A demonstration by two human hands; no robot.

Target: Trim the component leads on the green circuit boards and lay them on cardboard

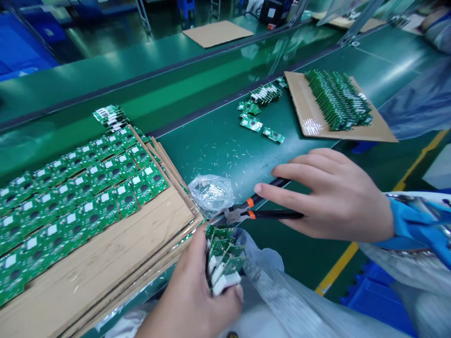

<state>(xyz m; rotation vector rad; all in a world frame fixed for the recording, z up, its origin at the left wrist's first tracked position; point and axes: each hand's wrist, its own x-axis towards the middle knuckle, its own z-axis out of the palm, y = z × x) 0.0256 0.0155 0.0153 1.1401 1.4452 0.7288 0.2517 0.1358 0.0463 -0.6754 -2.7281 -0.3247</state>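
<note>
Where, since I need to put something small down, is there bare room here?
The green bench looks bare beyond the board-laden cardboard, and narrowly between the loose boards and the right hand. The cardboard stack has a mostly bare strip along its near edge. Crowded: around the plastic bag, clippings scattered beyond, and where boards cover the stack.

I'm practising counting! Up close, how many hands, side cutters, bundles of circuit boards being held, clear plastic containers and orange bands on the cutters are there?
Left hand and right hand: 2
Side cutters: 1
Held bundle of circuit boards: 1
Clear plastic container: 1
Orange bands: 2
Total: 7
</note>
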